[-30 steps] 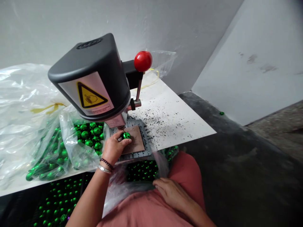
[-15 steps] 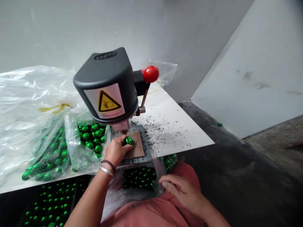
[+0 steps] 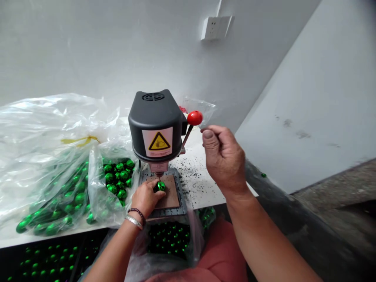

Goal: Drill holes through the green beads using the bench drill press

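Observation:
My left hand (image 3: 146, 196) pinches a shiny green ball (image 3: 160, 186) between thumb and fingers, on a square brown board (image 3: 170, 196) over the grey base of a small black drill press (image 3: 155, 125). The drill bit (image 3: 159, 179) comes down right at the top of the ball; whether it touches cannot be told. Raised at the right, my right hand (image 3: 225, 158) has its fingers curled and thumb folded in, with nothing seen in it. It is just right of the red knob (image 3: 194, 118) on the press lever, seemingly apart from it.
Left of the press, a clear plastic bag (image 3: 96, 172) holds many green balls (image 3: 120, 178). Dark shavings (image 3: 194, 172) litter the white table (image 3: 205, 196). Below the edge, more green balls (image 3: 170, 237) lie in plastic. A wall socket (image 3: 216, 28) is behind.
My right hand has risen from my lap to beside the red knob. My left hand still holds the ball under the drill. The camera view has tilted up.

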`<state>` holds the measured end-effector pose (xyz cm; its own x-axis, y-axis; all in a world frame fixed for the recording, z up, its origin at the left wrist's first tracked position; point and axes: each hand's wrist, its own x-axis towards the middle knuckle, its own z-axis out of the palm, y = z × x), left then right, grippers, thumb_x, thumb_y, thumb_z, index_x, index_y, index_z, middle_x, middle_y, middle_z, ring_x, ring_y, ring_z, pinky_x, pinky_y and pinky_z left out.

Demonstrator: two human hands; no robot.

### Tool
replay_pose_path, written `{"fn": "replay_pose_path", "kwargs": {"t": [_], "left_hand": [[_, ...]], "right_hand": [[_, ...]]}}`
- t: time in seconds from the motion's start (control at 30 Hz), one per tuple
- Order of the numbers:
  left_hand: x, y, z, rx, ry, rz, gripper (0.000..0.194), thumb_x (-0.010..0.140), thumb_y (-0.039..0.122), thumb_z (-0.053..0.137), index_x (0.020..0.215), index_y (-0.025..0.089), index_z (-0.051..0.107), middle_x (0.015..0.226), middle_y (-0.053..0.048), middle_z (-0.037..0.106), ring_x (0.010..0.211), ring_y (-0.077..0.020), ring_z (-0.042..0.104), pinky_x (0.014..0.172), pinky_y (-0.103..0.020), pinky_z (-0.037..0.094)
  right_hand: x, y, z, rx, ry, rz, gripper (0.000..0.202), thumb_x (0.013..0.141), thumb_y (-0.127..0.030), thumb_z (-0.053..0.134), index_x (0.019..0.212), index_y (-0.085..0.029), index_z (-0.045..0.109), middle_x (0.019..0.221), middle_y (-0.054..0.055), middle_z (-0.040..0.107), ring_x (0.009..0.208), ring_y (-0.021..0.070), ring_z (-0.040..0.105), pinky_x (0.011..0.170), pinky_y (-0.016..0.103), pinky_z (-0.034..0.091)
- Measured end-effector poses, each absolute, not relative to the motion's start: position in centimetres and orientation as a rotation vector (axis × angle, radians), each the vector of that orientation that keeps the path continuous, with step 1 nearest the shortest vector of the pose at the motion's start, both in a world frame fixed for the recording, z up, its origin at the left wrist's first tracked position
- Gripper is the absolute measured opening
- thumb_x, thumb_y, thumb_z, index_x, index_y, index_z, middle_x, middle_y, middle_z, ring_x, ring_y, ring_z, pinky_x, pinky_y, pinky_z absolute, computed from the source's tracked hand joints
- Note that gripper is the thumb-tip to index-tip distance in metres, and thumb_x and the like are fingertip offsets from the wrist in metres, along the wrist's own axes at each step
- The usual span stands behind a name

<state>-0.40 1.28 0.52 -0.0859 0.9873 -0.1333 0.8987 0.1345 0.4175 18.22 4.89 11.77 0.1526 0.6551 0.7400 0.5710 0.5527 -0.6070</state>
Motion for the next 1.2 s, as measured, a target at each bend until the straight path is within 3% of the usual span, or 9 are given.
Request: {"fn": "replay_pose_path", "kwargs": {"t": [0.1, 0.23, 0.47, 0.63, 0.77, 0.93, 1.2], "left_hand": [[-0.4, 1.3, 0.5, 1.801, 2.032, 0.329, 0.041, 0.074, 0.04, 0.062, 0.112, 0.026, 0.063, 0.109, -0.008, 0.066, 0.096, -0.0233, 0.061, 0.08, -0.029, 0.044], [-0.3, 1.3, 0.6, 1.801, 2.043, 0.335, 0.039, 0.074, 0.041, 0.061, 0.109, 0.025, 0.064, 0.106, -0.009, 0.066, 0.094, -0.023, 0.061, 0.079, -0.029, 0.044], [-0.3, 1.3, 0.7, 1.802, 2.049, 0.29, 0.038, 0.073, 0.044, 0.06, 0.107, 0.027, 0.064, 0.103, -0.007, 0.067, 0.093, -0.0218, 0.061, 0.074, -0.027, 0.042], [-0.4, 1.3, 0.5, 1.84, 2.041, 0.28, 0.029, 0.073, 0.045, 0.059, 0.094, 0.027, 0.067, 0.094, -0.005, 0.068, 0.086, -0.0207, 0.062, 0.069, -0.026, 0.04], [-0.4, 1.3, 0.5, 1.843, 2.03, 0.305, 0.03, 0.073, 0.045, 0.059, 0.096, 0.027, 0.066, 0.096, -0.005, 0.068, 0.087, -0.0209, 0.062, 0.068, -0.026, 0.04], [-0.3, 1.2, 0.7, 1.818, 2.026, 0.314, 0.033, 0.073, 0.043, 0.061, 0.102, 0.028, 0.066, 0.1, -0.006, 0.067, 0.09, -0.0215, 0.061, 0.073, -0.027, 0.042], [-0.3, 1.2, 0.5, 1.832, 2.018, 0.331, 0.029, 0.073, 0.042, 0.06, 0.096, 0.026, 0.066, 0.101, -0.006, 0.067, 0.091, -0.0207, 0.061, 0.075, -0.026, 0.042]], "right_hand": [[18.2, 5.9, 12.6, -1.099, -1.41, 0.119, 0.034, 0.088, -0.046, 0.038, 0.096, -0.018, 0.055, 0.064, -0.004, 0.049, 0.057, 0.0033, 0.044, 0.056, 0.017, 0.039], [17.9, 6.9, 15.5, -1.023, -1.574, 0.119, 0.042, 0.089, -0.051, 0.028, 0.099, -0.02, 0.054, 0.068, -0.003, 0.049, 0.062, 0.0043, 0.047, 0.059, 0.019, 0.041], [16.5, 8.6, 18.1, -1.269, -1.772, -0.117, 0.056, 0.083, -0.065, 0.025, 0.066, -0.017, 0.049, 0.055, -0.003, 0.036, 0.052, 0.0047, 0.038, 0.061, 0.023, 0.038], [16.4, 8.0, 17.0, -1.237, -1.754, -0.249, 0.046, 0.09, -0.051, 0.024, 0.067, -0.018, 0.047, 0.052, -0.004, 0.03, 0.049, 0.0048, 0.032, 0.058, 0.022, 0.031], [16.7, 5.0, 15.9, -1.259, -1.747, -0.398, 0.034, 0.09, -0.038, 0.029, 0.07, -0.018, 0.047, 0.055, -0.002, 0.035, 0.049, 0.0056, 0.028, 0.054, 0.023, 0.023], [17.1, 1.6, 12.9, -1.154, -1.743, -0.548, 0.018, 0.084, -0.026, 0.044, 0.067, -0.019, 0.044, 0.056, -0.002, 0.042, 0.053, 0.0081, 0.037, 0.054, 0.024, 0.029], [16.9, 0.3, 8.5, -1.068, -1.683, -0.564, 0.008, 0.082, -0.018, 0.047, 0.077, -0.02, 0.041, 0.062, -0.002, 0.043, 0.06, 0.0095, 0.04, 0.057, 0.024, 0.032]]}}
